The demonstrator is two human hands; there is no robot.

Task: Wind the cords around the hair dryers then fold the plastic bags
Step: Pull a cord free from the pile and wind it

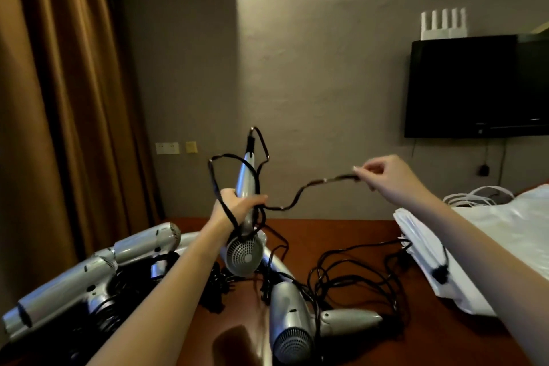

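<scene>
**Cord stretched between two raised hands**

Nearest the camera, at 6 o'clock, a silver dryer (292,324) lies on the brown table (445,345) with its grille toward the viewer and its handle pointing to 3 o'clock. At 8 o'clock a pile of dryers (98,273) rests at the table's left edge, with black cord bundled among them; a brown curtain (59,98) hangs behind.

The left hand (237,206) grips the handle of the held dryer (245,252), fingers clamped round it, the handle pointing up to 12 o'clock and the grille hanging down above the table. Its cord (300,193) loops loosely round the handle and the left wrist, then runs toward 2 o'clock to the right hand (386,174), whose thumb and fingers pinch it near its end. Both hands are held well above the table.

Loose cords (356,276) sprawl on the table between the near dryer and the white bags (475,246) stacked at 3 o'clock; one cord lies over the bags' edge. A dark TV (475,86) hangs on the wall at 2 o'clock.
</scene>
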